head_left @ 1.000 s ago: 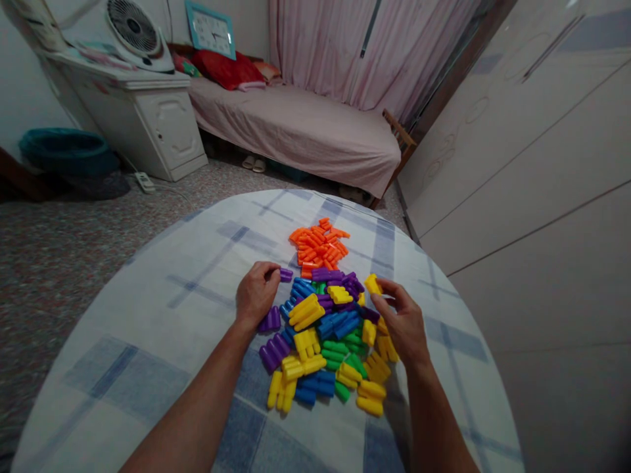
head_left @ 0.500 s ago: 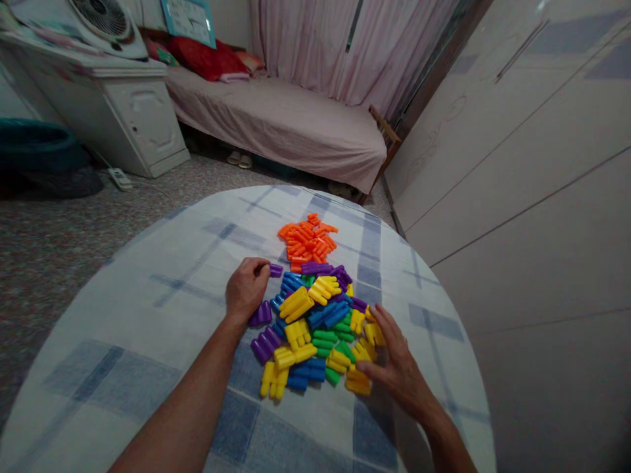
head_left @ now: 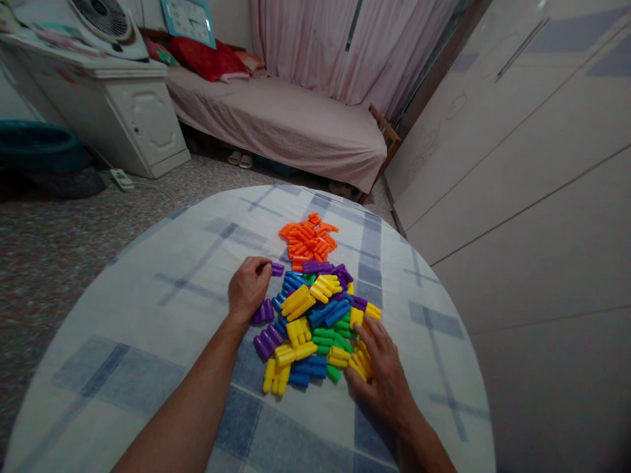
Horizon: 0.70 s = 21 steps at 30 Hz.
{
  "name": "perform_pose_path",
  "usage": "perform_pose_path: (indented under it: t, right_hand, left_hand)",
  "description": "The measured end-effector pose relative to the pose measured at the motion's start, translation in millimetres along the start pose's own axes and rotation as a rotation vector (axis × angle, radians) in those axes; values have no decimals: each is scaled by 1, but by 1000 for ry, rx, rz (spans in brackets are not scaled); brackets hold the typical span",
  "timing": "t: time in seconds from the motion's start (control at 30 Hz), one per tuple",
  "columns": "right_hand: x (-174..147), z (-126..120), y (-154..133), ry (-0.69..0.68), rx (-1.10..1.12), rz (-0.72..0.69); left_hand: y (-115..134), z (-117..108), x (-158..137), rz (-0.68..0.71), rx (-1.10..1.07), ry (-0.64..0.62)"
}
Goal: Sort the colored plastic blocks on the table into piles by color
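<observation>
A purple plastic piece (head_left: 277, 269) juts out from the fingertips of my left hand (head_left: 249, 284), which is closed in a pinch at the pile's left edge. Beneath that hand are more purple pieces (head_left: 267, 341), shaped like short joined tubes. My right hand (head_left: 382, 361) rests at the right side of the pile with thumb and fingers apart, curved around several yellow pieces (head_left: 361, 361) and partly hiding them. Between the hands lie mixed yellow, blue (head_left: 329, 313), green (head_left: 331, 339) and purple pieces, some stacked on others.
A separate heap of orange pieces (head_left: 309, 240) sits behind the mixed pile. Both are on a round table with a checked cloth (head_left: 197, 263). Beyond stand a bed (head_left: 286, 118), a white cabinet (head_left: 142, 118) with a fan (head_left: 106, 23), and a large wardrobe (head_left: 532, 197) at right.
My right hand has moved slightly left, in over the yellow pieces, and covers some that were visible. My left hand stays in place with the purple piece at its fingertips.
</observation>
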State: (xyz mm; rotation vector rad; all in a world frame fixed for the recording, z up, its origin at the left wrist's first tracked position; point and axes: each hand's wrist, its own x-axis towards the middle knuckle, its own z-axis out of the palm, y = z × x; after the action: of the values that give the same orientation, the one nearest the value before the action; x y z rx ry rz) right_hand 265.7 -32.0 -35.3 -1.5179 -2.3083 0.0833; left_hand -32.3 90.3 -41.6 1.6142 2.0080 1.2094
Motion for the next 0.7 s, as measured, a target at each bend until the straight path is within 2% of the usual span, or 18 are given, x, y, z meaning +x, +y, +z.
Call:
perform_pose_path:
  t: [0.27,0.4,0.5,0.6,0.7]
  right_hand:
    - [-3,3,-7,57,25,-25]
    - [2,4,-1,136,9,94]
    - [6,6,6,137,-24,193]
    - [9,10,14,162,7,209]
    - [14,12,18,253,82,219]
  left_hand:
    - [-1,1,0,18,-7,6]
    - [-1,1,0,17,-5,10]
    - [-1,1,0,16,0,10]
    - [-1,1,0,8,-4,4]
    - [-1,0,0,1,-9,-1]
